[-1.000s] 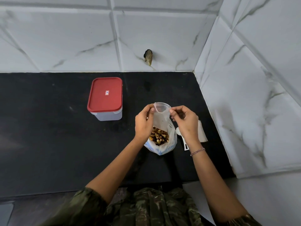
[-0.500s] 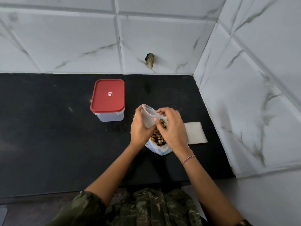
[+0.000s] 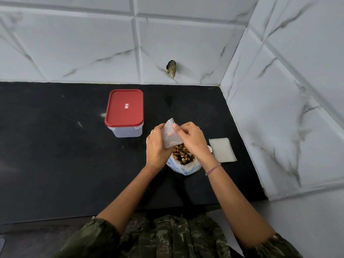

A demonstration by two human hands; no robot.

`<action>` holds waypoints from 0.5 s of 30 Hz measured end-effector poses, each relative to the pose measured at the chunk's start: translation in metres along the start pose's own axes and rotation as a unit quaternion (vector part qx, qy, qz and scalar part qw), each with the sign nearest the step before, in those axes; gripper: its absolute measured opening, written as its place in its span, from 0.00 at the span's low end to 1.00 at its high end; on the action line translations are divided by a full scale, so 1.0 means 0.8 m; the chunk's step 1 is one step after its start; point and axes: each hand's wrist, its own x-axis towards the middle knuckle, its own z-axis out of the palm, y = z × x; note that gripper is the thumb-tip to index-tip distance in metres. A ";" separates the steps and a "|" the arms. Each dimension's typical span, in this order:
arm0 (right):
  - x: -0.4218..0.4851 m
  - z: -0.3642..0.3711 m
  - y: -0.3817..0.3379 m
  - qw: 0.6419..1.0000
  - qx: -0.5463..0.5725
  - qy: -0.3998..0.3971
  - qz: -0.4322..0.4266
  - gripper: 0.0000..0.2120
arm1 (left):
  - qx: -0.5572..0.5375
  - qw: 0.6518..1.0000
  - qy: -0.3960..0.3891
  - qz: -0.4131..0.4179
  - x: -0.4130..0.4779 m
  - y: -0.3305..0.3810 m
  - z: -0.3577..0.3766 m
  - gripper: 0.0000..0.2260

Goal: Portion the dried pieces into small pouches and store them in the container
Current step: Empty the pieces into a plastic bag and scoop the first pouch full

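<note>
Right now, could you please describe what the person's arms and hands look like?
Both forearms are bare below gathered dark green camouflage-print fabric sleeves. The left hand wears a small gold-coloured ring on one finger. The right hand shows no ring; a thin pink-and-silver bracelet circles its wrist.

Vs 1 s ago, the small pouch [image 3: 170, 135] no longer stands upright w/ mouth spread; it now tilts left in the left hand [image 3: 158, 146]. The right hand [image 3: 193, 140] has shifted left over the bag [image 3: 183, 167], thumb on the pouch, uncovering the flat pouch stack [image 3: 222, 149].
</note>
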 end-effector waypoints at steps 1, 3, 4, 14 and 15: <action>-0.002 -0.004 -0.003 1.000 -0.003 -0.013 0.009 0.23 | 0.002 1.000 0.002 0.001 0.000 -0.002 0.000 0.32; -0.006 -0.012 -0.009 0.998 -0.047 -0.046 0.016 0.27 | 0.002 1.000 0.002 0.002 0.000 -0.001 0.000 0.32; -0.007 -0.014 -0.011 0.995 -0.075 -0.064 0.016 0.28 | 0.001 1.000 -0.001 0.005 0.000 0.000 0.000 0.32; -0.019 0.011 -0.016 0.944 -0.317 -0.059 -0.074 0.24 | -0.109 0.994 0.005 0.001 0.000 0.015 -0.001 0.23; -0.021 0.010 -0.015 0.942 -0.321 -0.061 -0.082 0.22 | -0.120 0.993 0.008 0.003 0.001 0.014 -0.003 0.22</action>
